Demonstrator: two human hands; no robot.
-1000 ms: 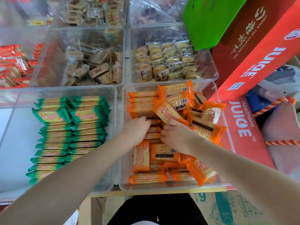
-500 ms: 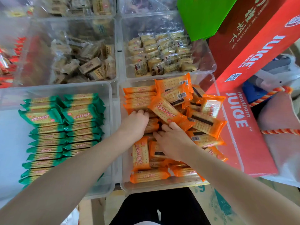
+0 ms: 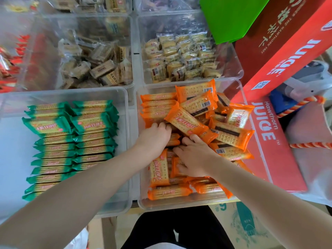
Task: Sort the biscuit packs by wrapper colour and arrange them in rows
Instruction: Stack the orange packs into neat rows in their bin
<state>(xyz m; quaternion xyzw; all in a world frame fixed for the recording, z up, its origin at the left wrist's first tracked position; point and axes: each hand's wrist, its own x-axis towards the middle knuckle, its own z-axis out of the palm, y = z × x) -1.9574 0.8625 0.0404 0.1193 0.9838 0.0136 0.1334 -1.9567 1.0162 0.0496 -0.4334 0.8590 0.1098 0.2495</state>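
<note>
A clear bin [image 3: 240, 97] on the right holds several orange biscuit packs [image 3: 231, 135], some stacked in a row at its far left [image 3: 158, 105], most lying loose. Both hands are inside it. My left hand [image 3: 156, 137] presses palm-down against the stacked row, fingers curled over the packs. My right hand [image 3: 194, 155] lies flat on the loose packs in the middle, fingers spread and reaching under one tilted pack [image 3: 186, 121]. The left bin [image 3: 124, 97] holds green biscuit packs [image 3: 71, 141] in two neat rows.
Behind are bins of clear-wrapped biscuits [image 3: 100, 67], [image 3: 181, 60] and red packs [image 3: 9, 62] at far left. A red juice carton [image 3: 287, 56] and a green board [image 3: 230, 17] crowd the right side. A cardboard box [image 3: 248, 225] stands below the table edge.
The view has shifted slightly. My left hand slid up against the stacked orange row; my right hand moved forward and flattened on the loose orange packs.
</note>
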